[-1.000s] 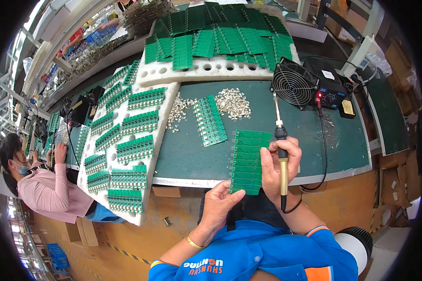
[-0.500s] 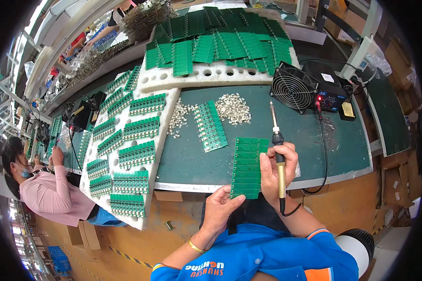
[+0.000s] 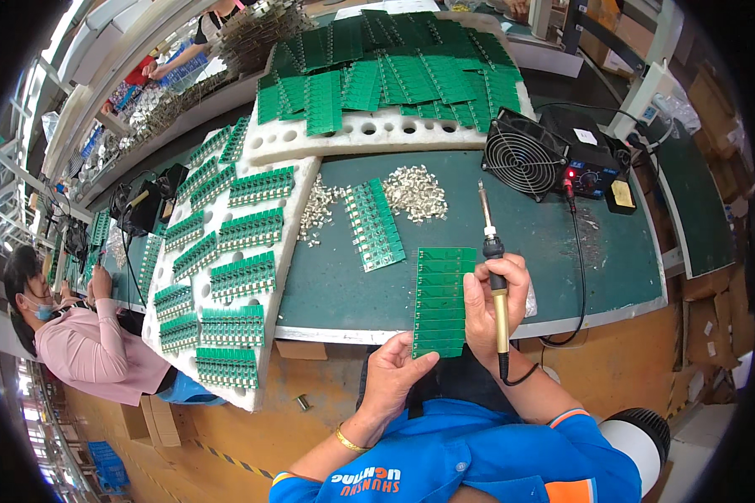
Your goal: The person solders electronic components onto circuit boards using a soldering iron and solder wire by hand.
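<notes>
My left hand (image 3: 397, 373) pinches the lower left corner of a green circuit board panel (image 3: 439, 303), held upright just past the table's front edge. My right hand (image 3: 497, 306) grips a soldering iron (image 3: 499, 293) with its tip pointing away from me, and its thumb rests along the panel's right edge. Beyond the held panel, another green panel (image 3: 374, 226) lies on the table with pale parts set in rows. Loose small metal parts form a pile (image 3: 415, 194) to its right, and a smaller pile (image 3: 315, 211) sits to its left.
White foam at left (image 3: 289, 243) carries several populated boards (image 3: 233, 325). Bare green boards (image 3: 361, 88) cover another foam slab (image 3: 352, 144) at the back. A fan (image 3: 524, 155) and a soldering station (image 3: 591, 178) stand at back right, with the iron's cord (image 3: 580, 260) trailing forward. A co-worker (image 3: 92, 344) sits at left.
The held panel and soldering iron have shifted very slightly to the left. Both hands keep the same grip.
</notes>
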### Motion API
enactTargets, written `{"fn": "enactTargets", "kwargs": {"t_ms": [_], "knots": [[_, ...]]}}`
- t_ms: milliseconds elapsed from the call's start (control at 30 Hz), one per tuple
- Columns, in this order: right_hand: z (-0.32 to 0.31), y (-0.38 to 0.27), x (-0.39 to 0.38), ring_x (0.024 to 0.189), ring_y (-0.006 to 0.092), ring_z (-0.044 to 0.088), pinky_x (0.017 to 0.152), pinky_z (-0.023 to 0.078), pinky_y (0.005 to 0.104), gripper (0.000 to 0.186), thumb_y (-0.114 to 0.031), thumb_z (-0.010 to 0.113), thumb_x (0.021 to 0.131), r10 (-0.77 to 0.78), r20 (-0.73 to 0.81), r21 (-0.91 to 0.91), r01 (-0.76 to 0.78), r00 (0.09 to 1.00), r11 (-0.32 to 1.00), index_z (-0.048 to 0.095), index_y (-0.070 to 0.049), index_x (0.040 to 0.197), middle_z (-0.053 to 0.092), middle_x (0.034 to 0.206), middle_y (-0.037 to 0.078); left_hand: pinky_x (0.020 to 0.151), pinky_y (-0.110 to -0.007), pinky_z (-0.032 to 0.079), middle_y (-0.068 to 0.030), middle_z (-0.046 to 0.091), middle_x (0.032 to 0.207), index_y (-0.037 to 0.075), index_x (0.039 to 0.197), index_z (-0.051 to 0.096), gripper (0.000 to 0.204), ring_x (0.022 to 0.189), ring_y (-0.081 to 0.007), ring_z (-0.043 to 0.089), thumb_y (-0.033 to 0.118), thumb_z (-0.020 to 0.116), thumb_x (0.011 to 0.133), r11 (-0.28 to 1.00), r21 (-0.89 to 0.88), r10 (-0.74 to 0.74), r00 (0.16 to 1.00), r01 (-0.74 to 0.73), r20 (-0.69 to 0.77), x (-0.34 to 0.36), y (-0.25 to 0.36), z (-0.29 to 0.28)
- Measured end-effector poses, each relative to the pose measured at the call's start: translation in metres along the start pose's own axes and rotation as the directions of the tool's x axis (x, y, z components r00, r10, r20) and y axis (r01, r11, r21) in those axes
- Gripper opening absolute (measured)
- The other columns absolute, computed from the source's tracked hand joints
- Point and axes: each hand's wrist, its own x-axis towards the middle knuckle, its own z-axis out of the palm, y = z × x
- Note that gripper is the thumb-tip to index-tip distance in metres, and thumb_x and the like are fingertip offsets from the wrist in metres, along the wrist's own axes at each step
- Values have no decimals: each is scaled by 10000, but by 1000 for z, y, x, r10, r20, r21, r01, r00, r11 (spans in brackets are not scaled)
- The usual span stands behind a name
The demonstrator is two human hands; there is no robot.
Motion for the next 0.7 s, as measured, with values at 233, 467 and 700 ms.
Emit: {"fn": "enactTargets", "kwargs": {"t_ms": [233, 467, 700], "knots": [[-2, -3, -1, 791, 118, 515, 676, 471, 247, 308, 8, 645, 909, 46, 10, 34, -47, 999, 998, 485, -34, 1169, 434, 1025, 83, 897, -271, 528, -80, 690, 1100, -15, 1147, 608, 306, 987, -116, 649, -49, 706, 860, 996, 43, 81, 997, -81, -9, -2, -2, 2], [-8, -5, -4, 815, 107, 493, 685, 454, 233, 321, 31, 631, 904, 118, 27, 61, -120, 993, 991, 481, -32, 1180, 427, 1037, 75, 934, -250, 488, -100, 665, 1158, -54, 1194, 593, 342, 1061, -116, 614, -62, 695, 868, 994, 64, 81, 995, -85, 61, -8, 0, -1], [-12, -6, -10, 816, 106, 489, 690, 455, 225, 326, 33, 631, 901, 141, 31, 51, -143, 989, 988, 482, -31, 1183, 434, 1051, 78, 940, -253, 488, -111, 655, 1179, -58, 1208, 583, 354, 1074, -120, 610, -69, 688, 869, 992, 73, 93, 993, -98, 74, -13, 1, -2]]}}
